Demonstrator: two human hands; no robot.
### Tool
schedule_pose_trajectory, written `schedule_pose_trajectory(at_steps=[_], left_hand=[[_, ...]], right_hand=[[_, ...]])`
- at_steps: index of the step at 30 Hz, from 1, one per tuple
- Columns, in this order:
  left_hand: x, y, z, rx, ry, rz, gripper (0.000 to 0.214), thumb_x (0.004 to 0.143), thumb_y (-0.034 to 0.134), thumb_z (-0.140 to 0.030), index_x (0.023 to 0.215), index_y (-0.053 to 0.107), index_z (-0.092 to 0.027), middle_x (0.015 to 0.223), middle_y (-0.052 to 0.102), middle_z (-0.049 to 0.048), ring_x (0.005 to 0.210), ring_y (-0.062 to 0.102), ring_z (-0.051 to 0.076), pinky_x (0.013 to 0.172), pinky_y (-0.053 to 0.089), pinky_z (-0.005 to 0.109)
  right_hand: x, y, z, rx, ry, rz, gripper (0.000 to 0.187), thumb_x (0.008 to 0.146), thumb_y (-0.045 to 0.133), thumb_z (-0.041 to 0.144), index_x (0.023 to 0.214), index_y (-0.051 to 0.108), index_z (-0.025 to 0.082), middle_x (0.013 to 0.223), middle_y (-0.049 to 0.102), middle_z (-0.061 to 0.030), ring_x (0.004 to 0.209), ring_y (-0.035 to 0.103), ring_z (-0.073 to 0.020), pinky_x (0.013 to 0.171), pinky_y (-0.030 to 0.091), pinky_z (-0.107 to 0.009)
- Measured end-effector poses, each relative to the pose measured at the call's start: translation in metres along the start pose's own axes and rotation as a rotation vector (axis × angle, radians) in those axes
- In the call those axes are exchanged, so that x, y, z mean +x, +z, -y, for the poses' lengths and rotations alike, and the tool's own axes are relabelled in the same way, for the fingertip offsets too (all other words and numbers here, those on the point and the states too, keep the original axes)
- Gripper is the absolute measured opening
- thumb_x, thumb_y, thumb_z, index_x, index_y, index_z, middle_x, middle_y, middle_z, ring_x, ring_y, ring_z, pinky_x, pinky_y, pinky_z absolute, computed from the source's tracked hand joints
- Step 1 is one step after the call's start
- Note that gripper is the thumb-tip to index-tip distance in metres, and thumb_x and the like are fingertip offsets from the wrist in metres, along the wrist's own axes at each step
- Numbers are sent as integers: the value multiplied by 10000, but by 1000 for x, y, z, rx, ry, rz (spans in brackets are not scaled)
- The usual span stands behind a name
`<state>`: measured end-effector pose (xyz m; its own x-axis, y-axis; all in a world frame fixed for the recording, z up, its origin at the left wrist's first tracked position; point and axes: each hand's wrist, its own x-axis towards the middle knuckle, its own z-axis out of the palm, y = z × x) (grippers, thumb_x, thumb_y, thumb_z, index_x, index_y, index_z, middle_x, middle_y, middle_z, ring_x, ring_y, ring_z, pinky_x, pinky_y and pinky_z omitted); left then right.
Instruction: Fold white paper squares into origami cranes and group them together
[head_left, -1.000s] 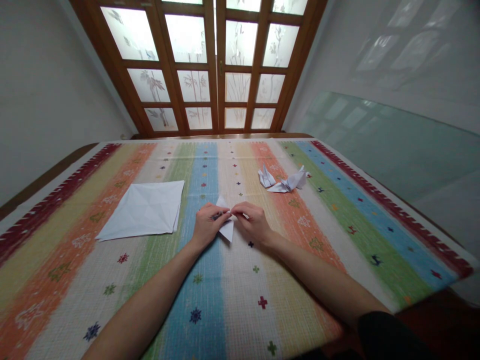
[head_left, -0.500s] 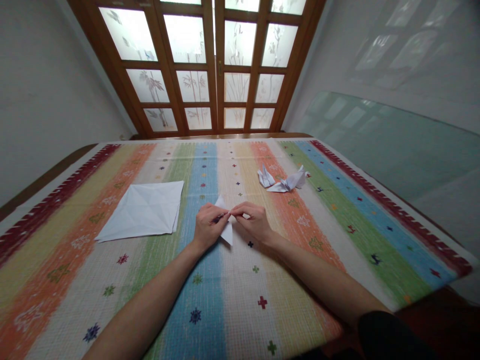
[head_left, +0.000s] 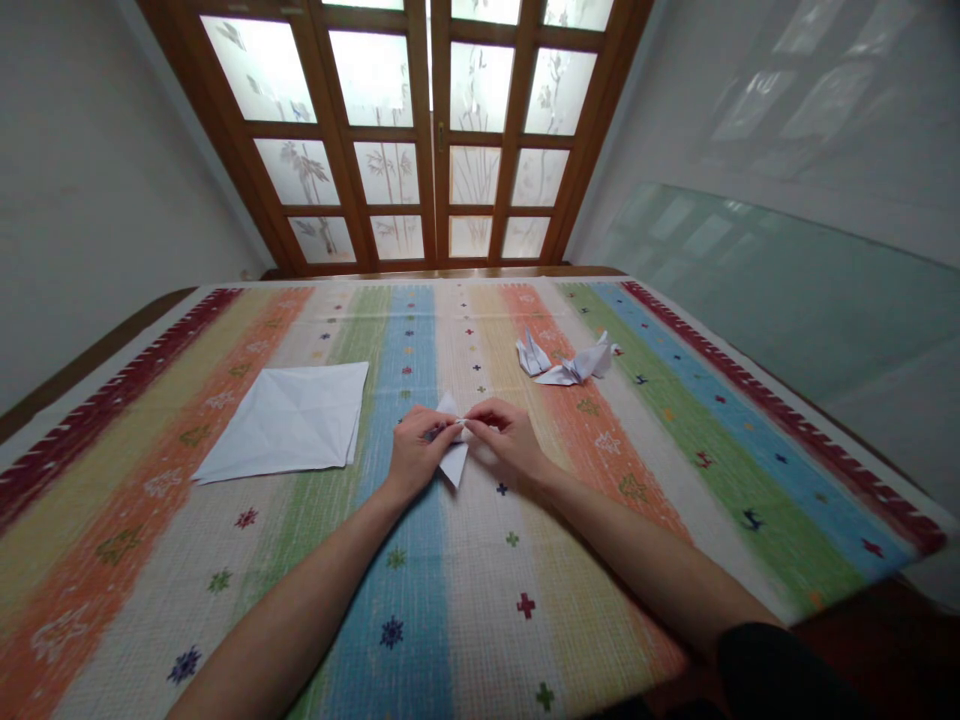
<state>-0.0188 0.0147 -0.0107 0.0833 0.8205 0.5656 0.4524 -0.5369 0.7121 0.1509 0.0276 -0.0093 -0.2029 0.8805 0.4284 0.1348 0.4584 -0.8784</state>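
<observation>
A small folded white paper (head_left: 454,464) is held just above the striped tablecloth, between my two hands. My left hand (head_left: 420,445) pinches it from the left with thumb and fingertips. On the other side, my right hand (head_left: 508,436) pinches its middle, and the fingertips of both hands nearly meet there. One pointed flap sticks up behind the fingers and another points down toward me. The centre of the paper is hidden by my fingers.
To the left lie a few flat sheets of creased white paper (head_left: 292,415). Several folded paper cranes (head_left: 576,362) sit together at the back right. The striped tablecloth (head_left: 405,620) covers the table, and a wooden door with frosted panes (head_left: 386,172) stands behind it.
The right fingertips have closed in on the left ones, over the middle of the paper. The folded paper has turned slightly, its lower point shifting a little left. The other papers stay put.
</observation>
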Motion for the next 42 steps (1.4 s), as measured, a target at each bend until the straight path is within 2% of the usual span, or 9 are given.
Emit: schedule_pose_trajectory(at_steps=[7,13,21,27,31,34,36,40,42], left_hand=[[-2,2,6,-11,-55,-5,79,787,683,-276,746,714,-216,718,704,14,730,595,172,729,463,318],[-1,3,4,-6,-49,2,138,805,676,-307,704,703,-217,682,694,14,705,593,171,713,456,315],[-2,4,2,-25,-28,11,124,806,662,-290,721,701,-208,683,689,14,713,600,167,722,459,310],[-2,1,3,-57,-111,-48,145,811,640,-319,831,708,-193,803,707,38,765,609,173,731,477,312],[1,-2,9,-108,-129,-88,236,878,536,-328,946,721,-198,1045,694,90,1001,618,206,835,492,349],[3,-1,14,-142,-198,-39,247,843,580,-329,995,725,-199,1264,610,124,1116,597,239,830,516,357],[3,0,15,-160,-247,12,272,806,618,-318,1026,719,-193,1293,598,138,1103,613,251,806,530,362],[3,1,15,-132,-233,158,261,772,652,-291,1000,731,-193,1119,705,113,1048,644,255,930,488,425],[3,0,14,-120,-237,198,232,781,642,-290,968,739,-194,1003,742,90,959,671,244,928,488,428]], right_hand=[[1,-1,-1,26,74,-32,108,796,640,287,751,651,190,727,658,-14,670,602,-137,636,477,-271],[1,1,-2,66,101,4,204,733,728,356,836,670,190,787,675,-22,684,609,-133,645,490,-270],[0,3,4,21,86,-26,115,791,657,279,729,664,182,706,663,-18,662,602,-141,638,468,-272],[3,-4,2,-62,79,-28,129,808,613,273,721,637,181,685,635,-6,650,572,-132,642,441,-267],[5,-5,3,13,108,65,97,803,606,272,766,628,186,722,635,0,651,570,-122,629,448,-253],[5,-3,2,50,146,74,86,793,612,262,836,632,190,775,647,-4,680,580,-122,640,461,-252],[4,-2,0,50,166,55,139,776,634,272,889,635,192,829,653,-16,711,587,-127,659,471,-261],[4,-1,-4,39,226,22,269,741,663,297,987,621,197,890,641,-29,750,596,-136,676,482,-274],[5,-2,-6,38,250,15,290,738,663,325,992,608,196,883,632,-27,736,592,-135,664,477,-273]])
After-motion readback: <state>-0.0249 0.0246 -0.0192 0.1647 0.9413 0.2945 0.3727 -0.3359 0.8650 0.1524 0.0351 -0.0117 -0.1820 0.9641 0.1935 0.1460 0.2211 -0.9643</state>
